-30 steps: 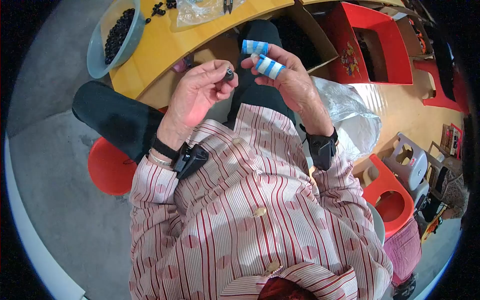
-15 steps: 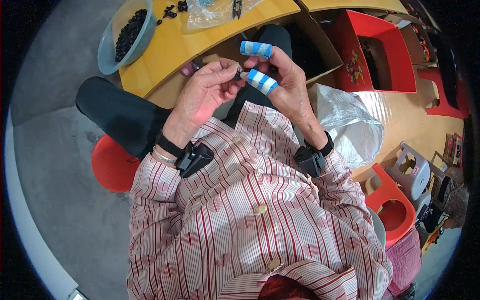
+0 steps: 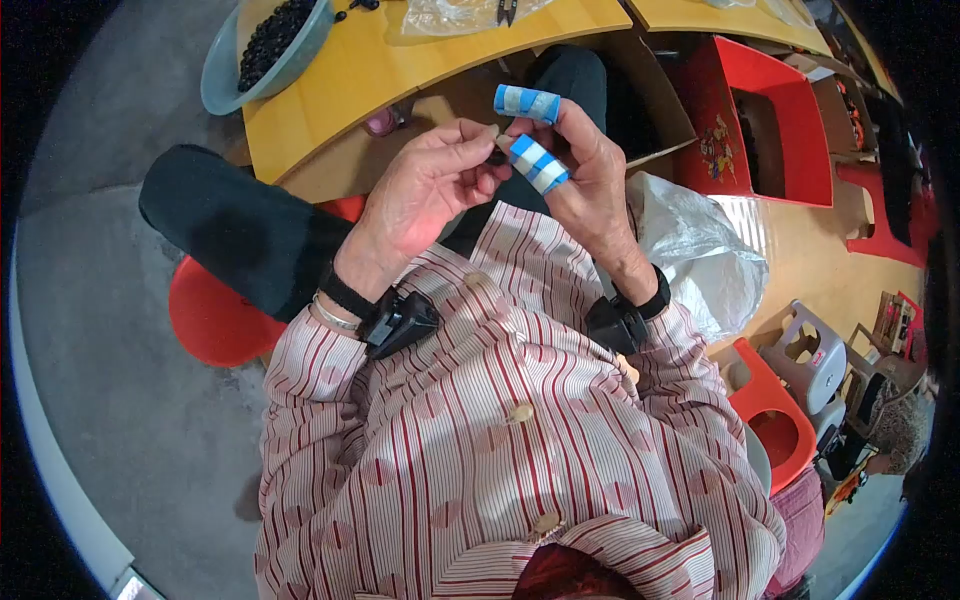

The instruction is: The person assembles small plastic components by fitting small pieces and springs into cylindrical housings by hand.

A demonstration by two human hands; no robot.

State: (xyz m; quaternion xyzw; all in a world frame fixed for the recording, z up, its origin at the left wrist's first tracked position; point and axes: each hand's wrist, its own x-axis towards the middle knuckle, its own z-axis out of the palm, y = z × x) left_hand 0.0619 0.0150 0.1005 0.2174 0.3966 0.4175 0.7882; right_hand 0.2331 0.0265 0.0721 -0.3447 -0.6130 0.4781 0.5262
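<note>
My left hand [image 3: 428, 185] is closed, thumb and index finger pinching a small dark piece [image 3: 497, 156] whose kind is too small to make out. My right hand [image 3: 592, 185] meets it from the other side. Blue-and-white wrapping [image 3: 539, 164] covers its thumb, and a second band [image 3: 527, 103] covers a finger. The right thumb tip presses at the dark piece; the other right fingertips are partly hidden behind it. Both hands are held above my lap, in front of the yellow table's edge.
On the yellow table [image 3: 400, 60] stand a light-blue bowl [image 3: 303, 62] of black pieces, a clear plastic bag [image 3: 450, 15] and small snips [image 3: 507, 10]. To the right are a red box [image 3: 790, 130], a cardboard box [image 3: 668, 110], a silvery bag [image 3: 695, 250] and stools [image 3: 775, 410].
The view has shifted, so the table and bowl sit higher in it. Both hands appear slightly further right, still meeting at the small dark piece.
</note>
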